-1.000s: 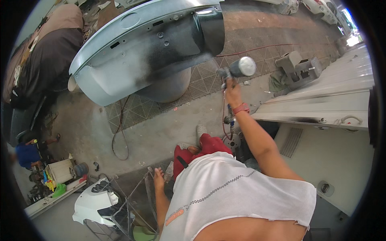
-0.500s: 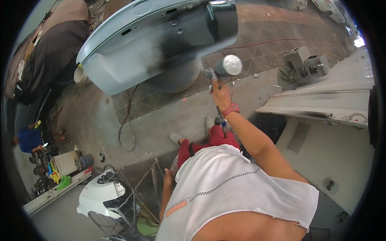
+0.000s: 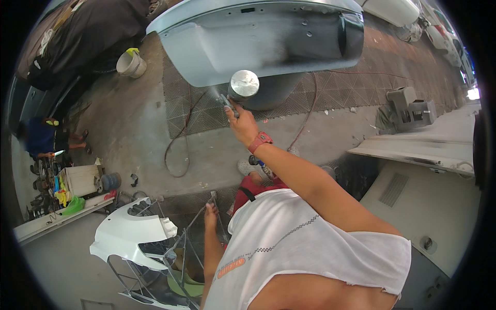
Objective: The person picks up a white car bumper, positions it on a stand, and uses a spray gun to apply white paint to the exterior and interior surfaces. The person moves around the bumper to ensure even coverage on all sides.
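Note:
My right hand (image 3: 242,124) is closed around a spray gun (image 3: 230,106) with a round silver cup (image 3: 244,84) on top. A faint pale mist shows just beyond the gun's tip. The gun is close to the near edge of a light grey-blue car body panel (image 3: 232,51), apparently a boot lid, with a dark patch toward its right end. Low by my left side, my left hand (image 3: 211,214) is beside the top of a metal frame stand (image 3: 213,196); its fingers are too small to make out. A hose fitting (image 3: 266,168) hangs by my waist.
A white fairing (image 3: 132,230) rests on the metal frame at lower left. A hose (image 3: 178,175) loops over the floor. At left are a bucket (image 3: 131,64) and another person (image 3: 44,137) beside tools. Grey plastic parts (image 3: 413,108) and a large pale panel (image 3: 413,150) are at right.
My right hand has swept the spray gun leftward along the panel, from its right part toward its left. The view has shifted. My left hand has come up closer to the frame's top.

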`<state>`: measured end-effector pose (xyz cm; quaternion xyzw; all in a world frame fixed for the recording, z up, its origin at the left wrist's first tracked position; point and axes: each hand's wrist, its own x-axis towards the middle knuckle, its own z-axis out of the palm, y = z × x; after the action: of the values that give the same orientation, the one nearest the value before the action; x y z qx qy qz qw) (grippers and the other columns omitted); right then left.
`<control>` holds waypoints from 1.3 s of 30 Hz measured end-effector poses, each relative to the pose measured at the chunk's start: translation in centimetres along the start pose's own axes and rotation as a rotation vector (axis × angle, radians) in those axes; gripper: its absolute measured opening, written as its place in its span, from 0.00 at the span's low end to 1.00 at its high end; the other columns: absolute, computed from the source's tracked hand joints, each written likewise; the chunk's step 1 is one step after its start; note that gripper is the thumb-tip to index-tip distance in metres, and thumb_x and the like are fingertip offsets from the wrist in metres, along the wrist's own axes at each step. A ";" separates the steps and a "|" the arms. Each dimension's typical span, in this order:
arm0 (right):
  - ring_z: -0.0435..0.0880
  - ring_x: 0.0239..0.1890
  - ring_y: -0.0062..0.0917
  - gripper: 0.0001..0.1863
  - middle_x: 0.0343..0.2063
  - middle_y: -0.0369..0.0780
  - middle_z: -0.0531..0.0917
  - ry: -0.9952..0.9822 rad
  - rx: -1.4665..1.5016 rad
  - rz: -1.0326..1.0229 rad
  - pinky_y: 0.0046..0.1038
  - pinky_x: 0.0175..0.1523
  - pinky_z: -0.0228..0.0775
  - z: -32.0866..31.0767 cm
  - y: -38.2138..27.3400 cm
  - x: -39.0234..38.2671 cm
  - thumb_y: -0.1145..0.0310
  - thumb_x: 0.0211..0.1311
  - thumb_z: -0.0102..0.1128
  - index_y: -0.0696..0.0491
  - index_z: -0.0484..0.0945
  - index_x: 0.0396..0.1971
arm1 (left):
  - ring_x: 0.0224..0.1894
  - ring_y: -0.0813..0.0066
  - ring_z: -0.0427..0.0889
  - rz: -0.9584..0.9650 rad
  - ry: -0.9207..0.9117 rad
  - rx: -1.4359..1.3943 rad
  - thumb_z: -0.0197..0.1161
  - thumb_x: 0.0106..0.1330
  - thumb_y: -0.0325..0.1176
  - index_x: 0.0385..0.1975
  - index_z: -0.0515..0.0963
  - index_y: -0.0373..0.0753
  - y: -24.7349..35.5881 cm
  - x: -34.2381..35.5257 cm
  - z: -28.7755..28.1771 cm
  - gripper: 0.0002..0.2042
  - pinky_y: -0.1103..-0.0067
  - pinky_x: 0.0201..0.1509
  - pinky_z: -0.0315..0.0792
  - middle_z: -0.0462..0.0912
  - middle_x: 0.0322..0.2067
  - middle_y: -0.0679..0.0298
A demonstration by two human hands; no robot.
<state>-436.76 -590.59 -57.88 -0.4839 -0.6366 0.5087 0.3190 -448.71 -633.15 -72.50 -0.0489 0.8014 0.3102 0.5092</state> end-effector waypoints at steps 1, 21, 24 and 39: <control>0.85 0.50 0.58 0.34 0.44 0.60 0.86 -0.012 0.009 0.014 0.45 0.55 0.77 1.7 -0.7 0.3 0.43 0.77 0.53 0.57 0.76 0.67 | 0.70 0.53 0.75 -0.006 -0.011 -0.018 0.37 0.81 0.65 0.73 0.67 0.31 -0.9 -0.4 -1.0 0.40 0.62 0.75 0.65 0.74 0.69 0.45; 0.80 0.20 0.23 0.33 0.21 0.41 0.83 0.335 -0.220 0.107 0.31 0.29 0.72 -22.1 2.9 -1.1 0.42 0.79 0.53 0.62 0.82 0.55 | 0.62 0.57 0.80 -0.040 -0.059 0.038 0.42 0.78 0.70 0.71 0.71 0.36 0.3 7.0 1.4 0.41 0.61 0.67 0.71 0.81 0.62 0.50; 0.81 0.19 0.24 0.33 0.19 0.41 0.82 0.394 -0.178 0.214 0.32 0.28 0.73 -29.6 4.5 -1.3 0.42 0.78 0.53 0.63 0.82 0.54 | 0.63 0.57 0.80 0.028 -0.038 0.036 0.41 0.79 0.68 0.71 0.70 0.36 3.5 8.0 3.3 0.40 0.62 0.68 0.69 0.81 0.62 0.50; 0.79 0.11 0.26 0.40 0.15 0.41 0.80 0.719 -0.273 0.261 0.29 0.18 0.68 -54.6 10.6 6.4 0.32 0.76 0.48 0.63 0.81 0.39 | 0.56 0.61 0.84 0.234 -0.109 0.373 0.51 0.82 0.53 0.66 0.74 0.31 8.4 -1.7 17.1 0.29 0.70 0.64 0.74 0.82 0.61 0.49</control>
<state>-386.72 -565.88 -53.34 -0.7457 -0.4796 0.2540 0.3866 -437.74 -617.43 -72.25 0.1564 0.8163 0.2158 0.5124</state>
